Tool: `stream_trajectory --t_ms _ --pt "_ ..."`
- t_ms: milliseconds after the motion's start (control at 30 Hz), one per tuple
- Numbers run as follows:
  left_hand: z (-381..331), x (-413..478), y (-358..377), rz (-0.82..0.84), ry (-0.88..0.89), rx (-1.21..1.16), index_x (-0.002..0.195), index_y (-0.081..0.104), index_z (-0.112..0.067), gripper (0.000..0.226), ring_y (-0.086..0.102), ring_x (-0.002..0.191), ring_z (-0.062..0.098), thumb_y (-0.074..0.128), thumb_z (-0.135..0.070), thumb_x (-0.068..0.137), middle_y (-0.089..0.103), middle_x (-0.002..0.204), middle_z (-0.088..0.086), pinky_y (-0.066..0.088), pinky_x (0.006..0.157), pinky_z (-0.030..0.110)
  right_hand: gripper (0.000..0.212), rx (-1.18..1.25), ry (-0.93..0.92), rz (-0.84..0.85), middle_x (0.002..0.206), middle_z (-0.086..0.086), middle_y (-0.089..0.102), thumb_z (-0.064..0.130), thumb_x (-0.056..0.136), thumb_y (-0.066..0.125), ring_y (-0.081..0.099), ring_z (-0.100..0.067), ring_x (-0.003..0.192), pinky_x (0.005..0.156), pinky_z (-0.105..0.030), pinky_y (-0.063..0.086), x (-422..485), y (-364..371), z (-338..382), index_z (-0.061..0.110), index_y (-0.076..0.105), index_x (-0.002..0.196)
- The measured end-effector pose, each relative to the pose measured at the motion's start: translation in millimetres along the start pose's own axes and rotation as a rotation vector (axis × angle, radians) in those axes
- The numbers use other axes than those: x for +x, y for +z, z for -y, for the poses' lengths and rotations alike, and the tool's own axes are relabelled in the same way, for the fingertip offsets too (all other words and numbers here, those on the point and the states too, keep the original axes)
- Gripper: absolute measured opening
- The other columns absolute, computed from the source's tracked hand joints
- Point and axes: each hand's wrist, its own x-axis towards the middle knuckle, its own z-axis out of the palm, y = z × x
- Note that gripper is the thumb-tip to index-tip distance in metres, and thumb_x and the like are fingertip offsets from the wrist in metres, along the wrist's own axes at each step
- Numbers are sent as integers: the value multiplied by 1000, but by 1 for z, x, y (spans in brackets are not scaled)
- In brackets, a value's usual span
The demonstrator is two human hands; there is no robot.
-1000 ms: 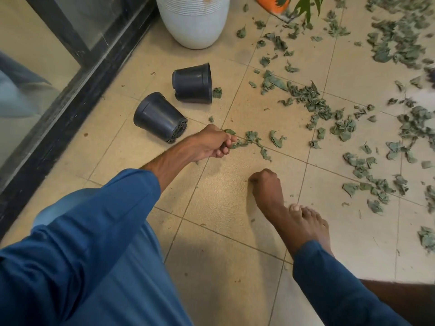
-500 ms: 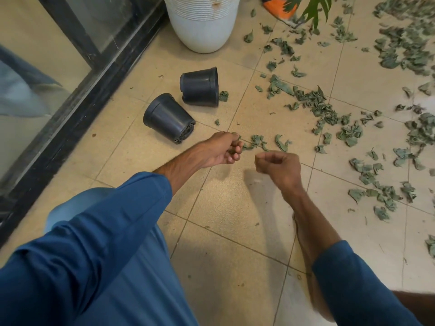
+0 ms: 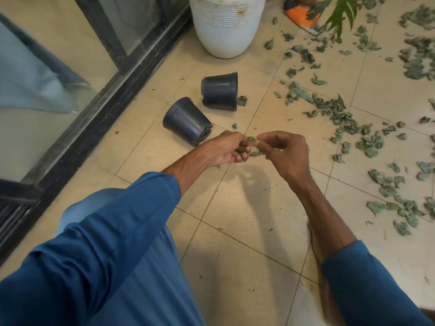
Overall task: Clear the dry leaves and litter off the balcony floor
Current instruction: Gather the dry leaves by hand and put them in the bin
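Note:
Dry grey-green leaves (image 3: 339, 114) lie scattered over the beige tiled floor (image 3: 247, 220), thickest to the right and far right. My left hand (image 3: 228, 149) grips a small bunch of leaves (image 3: 240, 150) in curled fingers above the floor. My right hand (image 3: 284, 151) has come up beside it, fingertips pinching a leaf (image 3: 251, 139) at the left hand's fingers. Both hands meet at mid-frame.
Two black plastic pots lie on their sides, one (image 3: 188, 122) just beyond my left hand and another (image 3: 220, 91) behind it. A large white ribbed planter (image 3: 226, 27) stands at the back. An orange pot (image 3: 303, 12) with green fronds sits beside it. A black-framed glass door (image 3: 113, 90) runs along the left.
My right hand rose from the floor and moved left to meet my left hand, which stays clenched on leaves. The leaves that lay just right of my left hand are no longer visible there.

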Motion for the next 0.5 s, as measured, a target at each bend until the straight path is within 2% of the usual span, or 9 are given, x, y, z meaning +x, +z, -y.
stream_trajectory --t_ms 67,200,267,300,367,433,500 --pt "-2 -3 -16 -47 10 -44 79 54 -18 33 41 46 7 40 -18 109 49 57 -6 29 41 18 8 -22 59 -33 85 7 77 20 88 79 70 -6 73 68 -28 60 0 10 -11 19 79 96" --pt "-4 -11 -49 -218 14 -138 72 43 -23 36 29 39 6 38 -18 107 38 49 -9 17 37 20 12 -227 33 161 92 2 76 11 86 79 69 -8 74 75 -31 61 0 57 -34 16 78 97" --pt "0 -16 -58 -253 6 -145 71 42 -23 37 28 39 6 36 -18 107 36 48 -10 15 38 20 17 -332 -12 232 96 -1 74 14 84 80 68 -14 79 75 -32 58 1 86 -40 15 76 101" --pt "2 -19 -61 -254 5 -143 71 42 -23 37 28 40 6 36 -19 107 37 48 -10 15 39 20 22 -400 -37 249 102 -4 72 18 84 79 67 -18 86 76 -30 55 3 100 -41 15 74 106" --pt "6 -25 -62 -244 -1 -130 72 43 -22 37 30 43 7 37 -22 109 38 51 -9 17 40 20 35 -542 -80 266 118 -13 63 22 87 76 62 -29 104 84 -35 52 6 123 -47 14 69 120" --pt "10 -30 -63 -230 -8 -117 74 45 -20 36 32 44 7 37 -23 109 39 52 -8 19 40 20 32 -692 -126 287 123 -17 54 19 93 70 53 -34 112 87 -41 51 5 138 -51 9 64 123" --pt "13 -33 -63 -221 -13 -100 76 46 -19 34 34 45 8 38 -23 109 41 51 -8 20 39 20 23 -788 -185 293 118 -17 53 6 94 64 52 -34 110 83 -43 52 3 146 -57 5 65 117"
